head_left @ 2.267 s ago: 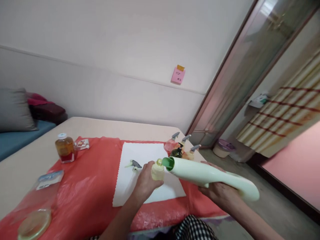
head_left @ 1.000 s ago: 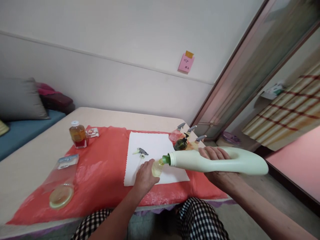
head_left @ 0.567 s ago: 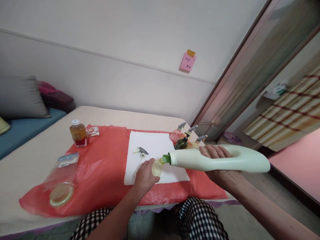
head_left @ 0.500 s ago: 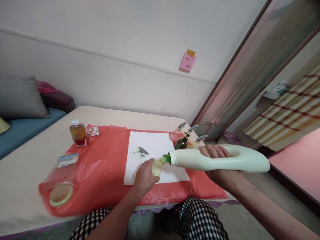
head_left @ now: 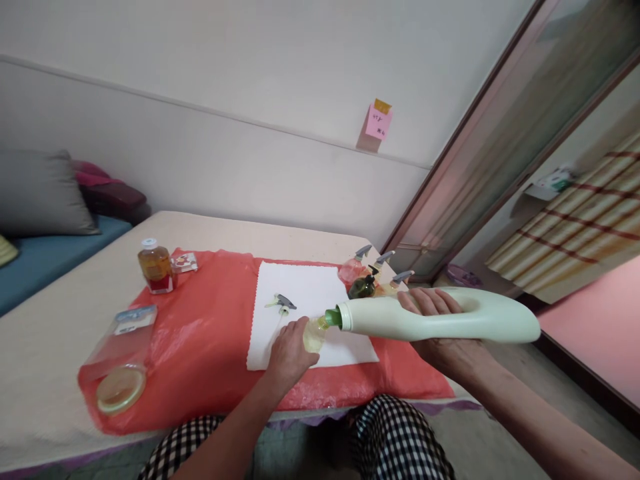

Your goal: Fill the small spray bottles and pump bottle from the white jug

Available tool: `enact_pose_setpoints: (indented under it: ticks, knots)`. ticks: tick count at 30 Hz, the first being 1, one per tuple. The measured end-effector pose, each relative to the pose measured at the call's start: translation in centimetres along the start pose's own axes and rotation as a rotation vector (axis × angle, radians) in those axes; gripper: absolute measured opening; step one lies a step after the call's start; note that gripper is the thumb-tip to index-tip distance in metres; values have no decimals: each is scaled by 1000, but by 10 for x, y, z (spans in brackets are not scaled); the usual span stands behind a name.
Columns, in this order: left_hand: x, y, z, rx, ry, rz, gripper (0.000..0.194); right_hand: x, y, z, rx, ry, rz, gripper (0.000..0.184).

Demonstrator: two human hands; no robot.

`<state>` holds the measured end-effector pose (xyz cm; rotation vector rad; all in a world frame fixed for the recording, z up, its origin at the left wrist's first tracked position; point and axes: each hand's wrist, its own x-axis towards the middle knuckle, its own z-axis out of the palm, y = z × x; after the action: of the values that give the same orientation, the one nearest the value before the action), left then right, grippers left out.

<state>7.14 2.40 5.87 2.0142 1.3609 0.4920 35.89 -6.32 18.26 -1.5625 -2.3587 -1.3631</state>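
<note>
I am gripping a small clear bottle in my left hand, fingers curled round its body, forearm reaching up from the lower edge of the view and the wrist nearly straight. The bottle is standing on the near edge of a white cloth, with yellowish liquid showing inside it. My right hand is closing round the neck of a large pale green jug — fingers draped over the top, palm underneath — and I am holding it almost level, tipped slightly down to my left. Its green spout is touching the small bottle's mouth. My right forearm is running in from the lower right corner, the elbow out of view.

The cloth is lying on a red plastic sheet spread over the counter. A loose grey spray head is resting on the cloth just beyond my left hand. Behind the jug, several spray bottles are clustered at the far right of the sheet — well apart from an amber bottle at its far left.
</note>
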Motion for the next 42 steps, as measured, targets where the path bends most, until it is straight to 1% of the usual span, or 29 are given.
enact_pose_setpoints:
  ticks: [6, 11, 18, 23, 26, 29, 37, 42]
  knots:
    - [0, -1, 1, -8, -1, 8, 76, -1, 0, 2, -50, 7, -24, 49]
    - [0, -1, 1, -6, 7, 4, 75, -1, 0, 4, -25, 27, -13, 49]
    - [1, -2, 3, 10, 5, 8, 74, -2, 0, 5, 77, -36, 53, 51]
    - [1, -2, 3, -2, 7, 10, 75, -1, 1, 4, 8, -9, 4, 48]
    - [0, -1, 2, 5, 2, 10, 75, -1, 2, 3, -4, -13, 3, 48]
    - [0, 0, 2, 13, 0, 13, 75, 0, 3, 3, -8, -35, 5, 49]
    - [1, -2, 5, 27, -1, 14, 74, 0, 5, 4, -10, -27, -22, 57]
    - [1, -3, 6, 33, -6, 13, 76, 3, 6, 1, -40, 7, -59, 54]
